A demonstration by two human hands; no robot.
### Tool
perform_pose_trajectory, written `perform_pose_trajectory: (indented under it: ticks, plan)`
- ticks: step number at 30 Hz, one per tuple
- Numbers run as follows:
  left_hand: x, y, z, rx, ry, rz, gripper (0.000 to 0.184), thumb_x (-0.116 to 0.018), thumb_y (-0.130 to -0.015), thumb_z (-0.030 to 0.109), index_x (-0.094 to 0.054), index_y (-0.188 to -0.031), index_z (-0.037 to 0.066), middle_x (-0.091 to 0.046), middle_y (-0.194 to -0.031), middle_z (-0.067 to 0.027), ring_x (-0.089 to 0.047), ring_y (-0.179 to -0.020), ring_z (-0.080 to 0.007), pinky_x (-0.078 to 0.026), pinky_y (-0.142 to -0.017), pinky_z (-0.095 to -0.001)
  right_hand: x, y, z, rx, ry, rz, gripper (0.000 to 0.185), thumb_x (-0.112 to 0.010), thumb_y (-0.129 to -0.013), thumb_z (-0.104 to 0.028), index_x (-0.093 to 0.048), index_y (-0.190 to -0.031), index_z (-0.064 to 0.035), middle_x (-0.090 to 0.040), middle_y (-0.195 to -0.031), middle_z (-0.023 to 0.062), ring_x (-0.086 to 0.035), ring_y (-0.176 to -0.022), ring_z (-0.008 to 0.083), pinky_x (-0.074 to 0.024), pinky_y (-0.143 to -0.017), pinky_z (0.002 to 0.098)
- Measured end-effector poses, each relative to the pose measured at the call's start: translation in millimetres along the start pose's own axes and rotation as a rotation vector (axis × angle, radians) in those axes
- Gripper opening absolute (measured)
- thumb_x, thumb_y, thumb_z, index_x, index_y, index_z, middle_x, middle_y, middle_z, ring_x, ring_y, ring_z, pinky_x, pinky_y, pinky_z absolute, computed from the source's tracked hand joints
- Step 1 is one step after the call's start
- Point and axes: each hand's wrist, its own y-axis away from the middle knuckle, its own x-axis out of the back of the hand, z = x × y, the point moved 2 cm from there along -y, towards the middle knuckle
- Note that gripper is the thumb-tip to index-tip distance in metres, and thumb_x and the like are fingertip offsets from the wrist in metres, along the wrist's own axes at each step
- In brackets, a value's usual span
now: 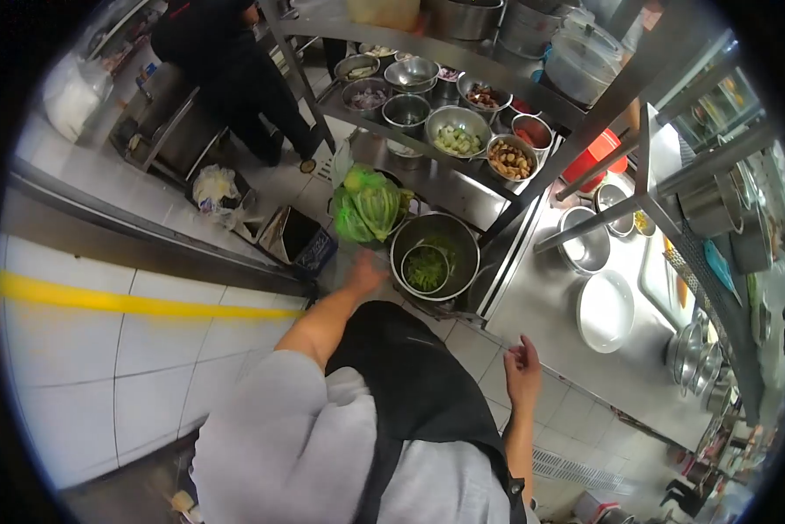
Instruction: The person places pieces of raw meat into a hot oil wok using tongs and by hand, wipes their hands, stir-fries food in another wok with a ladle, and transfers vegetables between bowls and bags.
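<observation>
My left hand (pixel 366 274) reaches forward and is blurred by motion, so its fingers do not show clearly. It is just below a green plastic bag (pixel 365 206) of leafy vegetables and left of a large metal pot (pixel 459 230). Inside that pot sits a smaller round container (pixel 446 253) with chopped greens (pixel 426 268). Beside the steel counter, my right hand (pixel 523 371) hangs in the air, loosely curled with its fingers apart and nothing visible in it.
Metal bowls of cut food, such as the pale green pieces (pixel 456 140), fill the shelf ahead. A white basin (pixel 605 311) stands on the steel counter (pixel 541 301) at right. A person in dark clothes (pixel 231 74) stands at upper left. A black bin (pixel 294 237) is at left.
</observation>
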Motion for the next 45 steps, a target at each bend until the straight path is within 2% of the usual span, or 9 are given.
perform_pose_trajectory:
  ticks: [4, 7, 14, 20, 29, 35, 42, 44, 45]
  plan:
    - [57, -13, 39, 0.109, 0.062, 0.130, 0.092, -0.085, -0.077, 0.036, -0.039, -0.152, 0.007, -0.032, -0.160, -0.0220, -0.038, -0.144, -0.0406, -0.039, -0.116, -0.0475, -23, -44, 6, 0.205, 0.343, -0.197, 0.040, -0.082, -0.077, -0.013, -0.066, -0.112, -0.0065, -0.063, -0.082, 0.0068, -0.061, -0.072, 0.0193, -0.0518, -0.068, 0.0349]
    - [71, -37, 52, 0.115, 0.013, 0.225, 0.098, -0.086, -0.076, 0.039, -0.035, -0.153, 0.007, -0.027, -0.163, -0.0206, -0.036, -0.146, -0.0404, -0.039, -0.116, -0.0470, -35, -60, 12, 0.019, 0.431, -0.192, 0.035, -0.086, -0.069, -0.015, -0.059, -0.091, -0.0081, -0.058, -0.075, 0.0066, -0.058, -0.068, 0.0230, -0.0494, -0.067, 0.0381]
    - [69, -135, 67, 0.046, -0.067, 0.339, 0.112, -0.087, -0.071, 0.051, -0.030, -0.158, 0.011, -0.023, -0.165, -0.0185, -0.029, -0.149, -0.0418, -0.038, -0.116, -0.0532, -48, -76, -13, -0.174, 0.598, -0.203, 0.041, -0.089, -0.065, -0.015, -0.051, -0.081, -0.0094, -0.057, -0.070, 0.0070, -0.058, -0.067, 0.0243, -0.0486, -0.065, 0.0382]
    - [71, -182, 74, 0.205, -0.188, -0.063, 0.118, -0.084, -0.074, 0.058, -0.020, -0.161, 0.012, -0.018, -0.165, -0.0243, -0.024, -0.152, -0.0406, -0.034, -0.120, -0.0537, -53, -80, -10, -0.262, 0.604, -0.153, 0.042, -0.089, -0.062, -0.014, -0.050, -0.078, -0.0099, -0.061, -0.069, 0.0075, -0.061, -0.066, 0.0261, -0.0510, -0.066, 0.0383]
    - [87, -216, 36, 0.086, -0.060, -0.137, 0.067, -0.076, -0.087, 0.046, -0.056, -0.137, 0.005, -0.045, -0.148, -0.0207, -0.045, -0.137, -0.0380, -0.048, -0.106, -0.0517, -56, -82, -5, -0.320, 0.624, -0.138, 0.044, -0.089, -0.059, -0.012, -0.048, -0.074, -0.0095, -0.056, -0.067, 0.0050, -0.056, -0.064, 0.0218, -0.0494, -0.063, 0.0354]
    - [106, -225, 52, 0.068, 0.313, 0.155, 0.049, -0.068, -0.095, 0.030, -0.060, -0.132, 0.000, -0.065, -0.124, -0.0219, -0.061, -0.118, -0.0387, -0.049, -0.102, -0.0494, -56, -82, -4, -0.303, 0.636, -0.128, 0.043, -0.089, -0.059, -0.010, -0.047, -0.072, -0.0101, -0.058, -0.066, 0.0037, -0.055, -0.062, 0.0184, -0.0481, -0.061, 0.0344]
    - [121, -156, 108, -0.177, 0.437, 0.305, 0.023, -0.072, -0.088, 0.019, -0.061, -0.096, -0.001, -0.063, -0.092, -0.0242, -0.063, -0.087, -0.0428, -0.049, -0.074, -0.0498, -56, -80, -5, -0.270, 0.688, -0.132, 0.044, -0.090, -0.061, -0.012, -0.047, -0.072, -0.0091, -0.057, -0.063, 0.0038, -0.053, -0.061, 0.0172, -0.0486, -0.061, 0.0331]
    - [115, -127, 113, -0.361, 0.467, 0.504, 0.023, -0.073, -0.085, 0.016, -0.057, -0.085, 0.000, -0.061, -0.084, -0.0234, -0.061, -0.079, -0.0432, -0.047, -0.069, -0.0497, -63, -79, -14, -0.255, 0.639, -0.166, 0.042, -0.091, -0.065, -0.015, -0.058, -0.090, -0.0080, -0.062, -0.074, 0.0048, -0.057, -0.066, 0.0188, -0.0510, -0.066, 0.0342]
    - [127, -107, 124, -0.392, 0.562, 0.410, 0.021, -0.072, -0.083, 0.015, -0.058, -0.084, 0.000, -0.061, -0.082, -0.0231, -0.061, -0.078, -0.0430, -0.047, -0.068, -0.0488, -70, -80, -24, -0.243, 0.616, -0.189, 0.043, -0.091, -0.067, -0.016, -0.063, -0.099, -0.0075, -0.065, -0.080, 0.0052, -0.059, -0.069, 0.0196, -0.0522, -0.068, 0.0347]
